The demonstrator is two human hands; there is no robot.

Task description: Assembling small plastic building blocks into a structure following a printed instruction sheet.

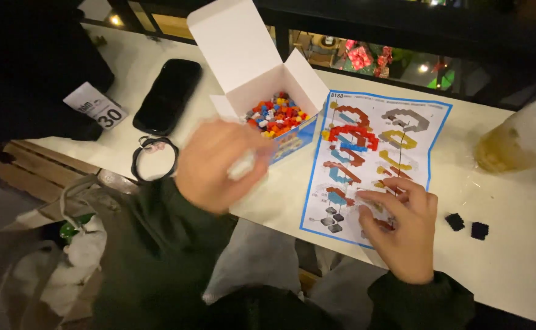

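Note:
My left hand is blurred with motion in front of a small open white box filled with several tiny coloured bricks. It grips a small pale thing I cannot make out. My right hand rests with fingers curled on the lower right of a printed instruction sheet with a blue border. A few small bricks lie under its fingertips, and whether it grips one is unclear. Two small black bricks lie on the white table to the right of that hand.
A black phone, a black hair tie and a white tag lie at the left on the white table. A clear cup with a yellowish drink stands at the right. Bags sit below the table's left edge.

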